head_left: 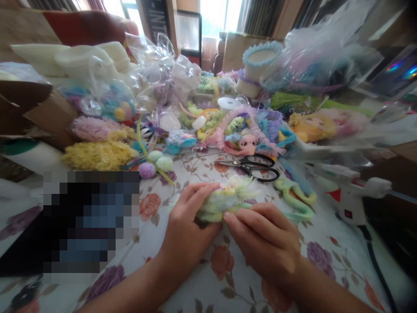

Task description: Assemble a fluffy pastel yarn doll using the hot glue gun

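Observation:
Both hands are on a soft, pale green and yellow fluffy craft piece (215,204) low over the flowered tablecloth. My left hand (190,217) wraps round its left side, thumb below and fingers on top. With thumb and fingers closed, my right hand (267,234) pinches its lower right edge. A pale green fuzzy strip (298,213) trails out to the right from behind the right hand. Black-handled scissors (250,166) lie just beyond the piece, blades pointing left. What sits under my right fingertips is hidden.
A white glue gun (348,191) stands at the right with its black cord. Purple and green pompoms (156,163), yellow fuzzy yarn (97,154) and a doll face (248,142) lie beyond. Plastic bags (163,74) pile at the back. A blurred-out dark screen (81,221) is at left.

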